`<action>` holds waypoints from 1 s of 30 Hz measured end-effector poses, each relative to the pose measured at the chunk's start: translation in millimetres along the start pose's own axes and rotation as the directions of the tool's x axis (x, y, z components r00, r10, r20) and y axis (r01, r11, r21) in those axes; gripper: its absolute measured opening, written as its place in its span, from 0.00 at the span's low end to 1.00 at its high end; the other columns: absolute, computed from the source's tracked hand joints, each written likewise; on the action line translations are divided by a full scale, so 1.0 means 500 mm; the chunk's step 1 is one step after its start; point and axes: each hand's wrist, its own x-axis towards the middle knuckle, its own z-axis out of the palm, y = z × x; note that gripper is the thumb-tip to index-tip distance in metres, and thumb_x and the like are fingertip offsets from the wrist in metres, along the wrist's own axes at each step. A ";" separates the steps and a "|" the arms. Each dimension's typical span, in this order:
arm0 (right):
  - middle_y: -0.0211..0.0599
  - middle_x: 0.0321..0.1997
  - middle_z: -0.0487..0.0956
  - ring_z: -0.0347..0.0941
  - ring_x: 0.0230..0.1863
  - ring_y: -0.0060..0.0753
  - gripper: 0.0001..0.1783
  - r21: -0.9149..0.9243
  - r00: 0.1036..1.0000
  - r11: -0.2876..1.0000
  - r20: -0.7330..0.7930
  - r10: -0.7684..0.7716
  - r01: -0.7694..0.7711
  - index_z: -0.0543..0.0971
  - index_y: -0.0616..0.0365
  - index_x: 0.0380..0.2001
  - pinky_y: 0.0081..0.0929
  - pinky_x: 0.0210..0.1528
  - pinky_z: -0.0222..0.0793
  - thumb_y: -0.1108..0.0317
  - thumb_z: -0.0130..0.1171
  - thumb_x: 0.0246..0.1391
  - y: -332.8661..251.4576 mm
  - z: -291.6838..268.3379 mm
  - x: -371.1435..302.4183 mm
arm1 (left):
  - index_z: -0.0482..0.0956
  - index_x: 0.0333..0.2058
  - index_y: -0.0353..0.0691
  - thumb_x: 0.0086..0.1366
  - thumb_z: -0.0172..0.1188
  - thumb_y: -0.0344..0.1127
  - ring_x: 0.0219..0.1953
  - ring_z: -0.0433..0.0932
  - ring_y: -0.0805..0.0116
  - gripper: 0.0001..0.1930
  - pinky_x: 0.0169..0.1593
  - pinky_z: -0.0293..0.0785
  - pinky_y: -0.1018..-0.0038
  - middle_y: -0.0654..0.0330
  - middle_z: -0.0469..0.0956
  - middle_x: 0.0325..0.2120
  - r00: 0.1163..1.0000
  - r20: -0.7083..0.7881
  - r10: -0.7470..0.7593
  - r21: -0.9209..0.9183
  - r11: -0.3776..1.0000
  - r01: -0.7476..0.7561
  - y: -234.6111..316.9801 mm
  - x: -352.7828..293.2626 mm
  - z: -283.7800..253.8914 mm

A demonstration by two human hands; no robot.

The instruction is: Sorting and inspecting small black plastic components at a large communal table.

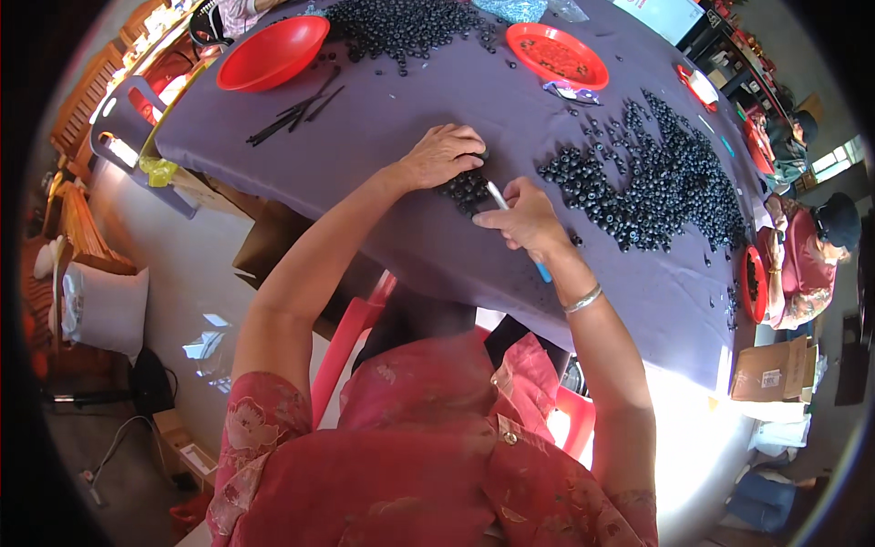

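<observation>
My left hand (442, 158) rests over the table with its fingers curled in, pinching a dark round bead (483, 155). In my right hand (527, 219) is a slim pen-like tool (496, 194), white at its upper end, with a blue end showing below the hand. Its white end points toward the left hand. Between and under both hands lies a small cluster of shiny black beads (462, 191). A much larger spread of black beads (670, 196) covers the table to the right of my right hand.
Another black heap (401, 27) lies at the far side beside a red basin (273, 55). A red plate (556, 56) holds small bits. Dark thin sticks (296, 114) lie on the purple tablecloth (365, 137). People sit along the right edge, near a cardboard box (770, 369).
</observation>
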 end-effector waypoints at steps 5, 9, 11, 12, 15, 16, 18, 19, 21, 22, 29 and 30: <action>0.34 0.26 0.71 0.68 0.20 0.22 0.29 0.149 0.987 0.976 0.025 0.159 -0.161 0.67 0.63 0.36 0.20 0.13 0.64 0.70 0.72 0.31 -0.025 0.032 0.015 | 0.77 0.38 0.39 0.61 0.52 0.39 0.52 0.65 0.63 0.12 0.60 0.55 0.64 0.64 0.71 0.46 0.996 0.039 0.077 -0.002 0.997 -0.077 0.000 -0.003 0.004; 0.34 0.27 0.71 0.70 0.22 0.23 0.29 -0.050 0.998 0.996 -0.010 0.068 -0.069 0.67 0.63 0.37 0.21 0.14 0.67 0.70 0.72 0.31 -0.055 0.066 0.001 | 0.77 0.37 0.39 0.61 0.53 0.35 0.51 0.65 0.63 0.09 0.59 0.56 0.66 0.64 0.71 0.45 0.994 0.088 0.061 -0.078 0.995 -0.054 0.002 -0.016 -0.011; 0.34 0.27 0.72 0.71 0.24 0.24 0.29 -0.059 0.994 0.993 -0.017 0.103 -0.104 0.68 0.63 0.38 0.21 0.15 0.69 0.70 0.71 0.31 -0.061 0.078 0.013 | 0.76 0.37 0.40 0.61 0.52 0.34 0.51 0.65 0.62 0.08 0.58 0.57 0.66 0.64 0.71 0.45 0.994 0.092 0.058 -0.096 0.994 -0.049 -0.001 -0.024 -0.017; 0.34 0.27 0.72 0.71 0.24 0.24 0.29 -0.067 0.995 0.993 -0.009 0.096 -0.096 0.68 0.63 0.38 0.21 0.15 0.69 0.70 0.71 0.31 -0.065 0.082 0.016 | 0.75 0.37 0.39 0.61 0.52 0.34 0.50 0.65 0.61 0.08 0.58 0.58 0.65 0.63 0.71 0.44 0.991 0.115 0.067 -0.104 0.993 -0.055 -0.003 -0.030 -0.020; 0.35 0.27 0.72 0.70 0.22 0.23 0.28 -0.072 0.997 0.995 0.025 0.074 -0.072 0.68 0.63 0.37 0.21 0.14 0.67 0.71 0.71 0.31 -0.083 0.102 0.023 | 0.74 0.38 0.38 0.61 0.51 0.32 0.49 0.66 0.60 0.08 0.56 0.60 0.65 0.62 0.72 0.43 0.992 0.106 0.066 -0.116 0.992 -0.054 -0.016 -0.066 -0.040; 0.35 0.27 0.71 0.69 0.20 0.23 0.28 -0.066 0.998 0.997 0.055 0.035 -0.031 0.68 0.63 0.37 0.21 0.14 0.66 0.71 0.70 0.31 -0.092 0.115 0.026 | 0.73 0.38 0.37 0.61 0.51 0.31 0.48 0.66 0.58 0.07 0.54 0.62 0.65 0.61 0.72 0.42 0.995 0.083 0.063 -0.123 0.991 -0.053 -0.023 -0.086 -0.049; 0.35 0.27 0.71 0.68 0.19 0.22 0.28 -0.060 0.995 0.998 0.100 -0.012 0.018 0.68 0.63 0.37 0.21 0.13 0.65 0.72 0.70 0.31 -0.113 0.140 0.029 | 0.73 0.38 0.37 0.60 0.51 0.28 0.48 0.67 0.57 0.08 0.53 0.63 0.65 0.60 0.72 0.41 0.998 0.032 0.051 -0.143 0.989 -0.046 -0.037 -0.128 -0.073; 0.40 0.28 0.74 0.72 0.21 0.26 0.29 -0.081 0.990 0.996 0.135 -0.028 0.039 0.68 0.66 0.39 0.24 0.15 0.68 0.72 0.70 0.32 -0.125 0.152 0.031 | 0.73 0.38 0.36 0.59 0.51 0.26 0.47 0.67 0.56 0.08 0.52 0.64 0.66 0.59 0.72 0.41 0.999 -0.011 0.051 -0.166 0.985 -0.052 -0.044 -0.153 -0.086; 0.48 0.31 0.77 0.77 0.24 0.34 0.29 -0.102 0.981 0.991 0.179 -0.068 0.087 0.69 0.68 0.40 0.29 0.20 0.73 0.71 0.69 0.31 -0.143 0.186 0.035 | 0.73 0.39 0.35 0.58 0.51 0.24 0.46 0.68 0.55 0.09 0.51 0.65 0.66 0.58 0.72 0.41 0.999 -0.046 0.025 -0.139 0.990 -0.031 -0.049 -0.207 -0.111; 0.48 0.31 0.77 0.77 0.24 0.34 0.29 -0.094 0.978 0.991 0.195 -0.072 0.092 0.69 0.68 0.40 0.29 0.20 0.73 0.71 0.69 0.31 -0.146 0.209 0.045 | 0.73 0.39 0.34 0.58 0.51 0.22 0.46 0.68 0.55 0.10 0.50 0.65 0.66 0.57 0.72 0.40 0.997 -0.081 0.015 -0.118 0.993 -0.025 -0.051 -0.234 -0.125; 0.50 0.30 0.78 0.78 0.26 0.39 0.26 0.030 0.910 0.974 0.351 -0.221 0.225 0.73 0.69 0.36 0.32 0.24 0.73 0.71 0.67 0.29 -0.218 0.323 0.041 | 0.73 0.40 0.34 0.62 0.52 0.24 0.38 0.68 0.72 0.07 0.44 0.65 0.76 0.65 0.72 0.34 0.920 -0.027 -0.392 -0.450 0.826 0.339 -0.052 -0.384 -0.216; 0.50 0.30 0.78 0.78 0.26 0.39 0.26 0.037 0.909 0.974 0.352 -0.224 0.226 0.73 0.69 0.36 0.32 0.24 0.73 0.71 0.67 0.29 -0.221 0.325 0.042 | 0.74 0.40 0.35 0.63 0.52 0.25 0.37 0.69 0.74 0.07 0.44 0.66 0.78 0.67 0.73 0.33 0.841 0.064 -0.538 -0.550 0.684 0.479 -0.046 -0.393 -0.227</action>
